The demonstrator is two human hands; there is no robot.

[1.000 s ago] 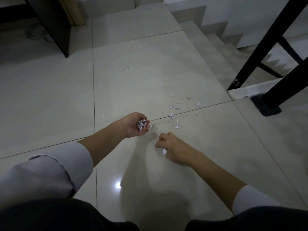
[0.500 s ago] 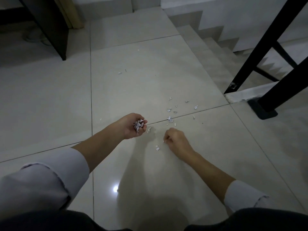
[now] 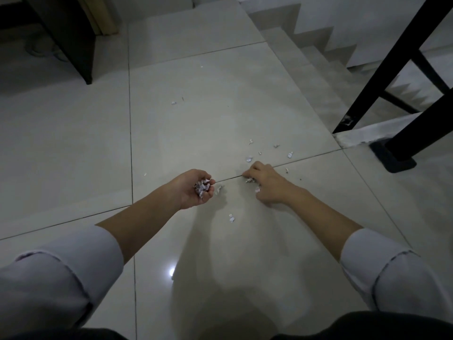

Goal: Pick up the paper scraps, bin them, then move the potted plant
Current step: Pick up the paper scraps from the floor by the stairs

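Observation:
Small white paper scraps lie scattered on the pale tiled floor. My left hand (image 3: pixel 193 190) is cupped palm-up around a bunch of gathered scraps (image 3: pixel 202 187). My right hand (image 3: pixel 266 184) rests fingers-down on the floor at a tile joint, pinching at scraps (image 3: pixel 250 180) under its fingertips. Loose scraps lie just beyond it (image 3: pixel 249 159), one sits between the hands (image 3: pixel 219 189), one lies nearer me (image 3: pixel 231 218), and one far off (image 3: pixel 173 103). No bin or potted plant is in view.
A staircase (image 3: pixel 318 69) drops away at the upper right behind black railing posts (image 3: pixel 392 69), one on a dark base (image 3: pixel 394 158). A dark furniture panel (image 3: pixel 71 38) stands at the upper left. My knees fill the bottom edge.
My right hand has moved forward and to the right along the floor, from near my body up to the tile joint. My left hand has kept its bunch of scraps, almost still.

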